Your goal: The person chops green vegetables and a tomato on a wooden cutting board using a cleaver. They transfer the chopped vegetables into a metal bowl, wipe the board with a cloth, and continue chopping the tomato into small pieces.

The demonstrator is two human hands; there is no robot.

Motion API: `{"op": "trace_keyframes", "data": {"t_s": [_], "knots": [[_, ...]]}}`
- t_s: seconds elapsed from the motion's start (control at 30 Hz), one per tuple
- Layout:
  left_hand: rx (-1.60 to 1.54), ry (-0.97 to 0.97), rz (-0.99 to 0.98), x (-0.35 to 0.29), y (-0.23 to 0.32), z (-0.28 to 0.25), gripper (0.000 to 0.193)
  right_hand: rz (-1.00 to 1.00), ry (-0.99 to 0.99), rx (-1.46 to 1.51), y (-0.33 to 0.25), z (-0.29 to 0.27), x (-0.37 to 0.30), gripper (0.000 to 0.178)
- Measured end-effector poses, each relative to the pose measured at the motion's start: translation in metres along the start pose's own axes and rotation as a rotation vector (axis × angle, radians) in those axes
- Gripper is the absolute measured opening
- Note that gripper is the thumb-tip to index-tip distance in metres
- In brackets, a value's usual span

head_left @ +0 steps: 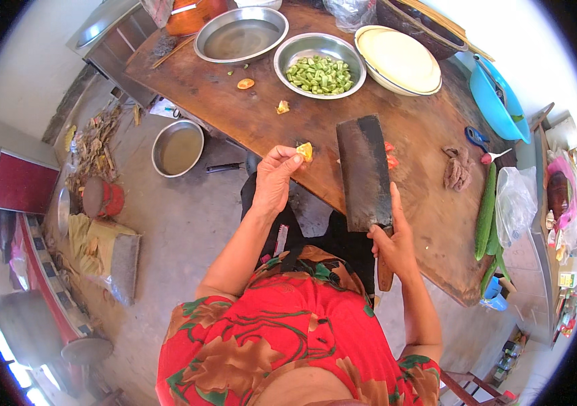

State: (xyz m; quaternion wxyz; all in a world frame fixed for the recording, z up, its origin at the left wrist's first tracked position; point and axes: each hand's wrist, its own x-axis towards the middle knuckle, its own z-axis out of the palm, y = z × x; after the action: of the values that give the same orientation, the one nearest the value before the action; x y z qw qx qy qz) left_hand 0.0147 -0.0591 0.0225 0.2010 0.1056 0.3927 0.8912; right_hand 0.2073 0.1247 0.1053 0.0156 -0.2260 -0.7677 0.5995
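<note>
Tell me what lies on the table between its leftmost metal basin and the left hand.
Between basin and left hand, the head view shows small green bits, an orange piece and a yellow chunk.

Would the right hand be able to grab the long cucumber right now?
Probably not as it is: the right hand is gripping the cleaver. Otherwise, the way across the table to the cucumber looks free.
</note>
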Motion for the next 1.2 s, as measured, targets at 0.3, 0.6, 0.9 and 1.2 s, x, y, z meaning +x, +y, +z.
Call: {"op": "trace_keyframes", "data": {"t_s": [0.3, 0.6, 0.9, 1.2], "knots": [[-0.101, 0.001, -0.056, 0.000, 0.001, -0.003, 0.008, -0.031, 0.016, 0.035, 0.005, 0.002, -0.004, 0.089], [1.178, 0.119, 0.493, -0.004, -0.027, 0.010, 0.014, 0.035, -0.001, -0.030, -0.002, 0.002, -0.010, 0.090], [1.418, 0.156, 0.677, -0.001, -0.025, 0.015, 0.027, 0.005, -0.023, -0.136, -0.009, 0.005, -0.006, 0.090], [1.382, -0.235, 0.514, 0.018, -0.016, 0.024, 0.025, -0.010, 0.057, -0.094, -0.008, -0.003, -0.005, 0.091]]}}
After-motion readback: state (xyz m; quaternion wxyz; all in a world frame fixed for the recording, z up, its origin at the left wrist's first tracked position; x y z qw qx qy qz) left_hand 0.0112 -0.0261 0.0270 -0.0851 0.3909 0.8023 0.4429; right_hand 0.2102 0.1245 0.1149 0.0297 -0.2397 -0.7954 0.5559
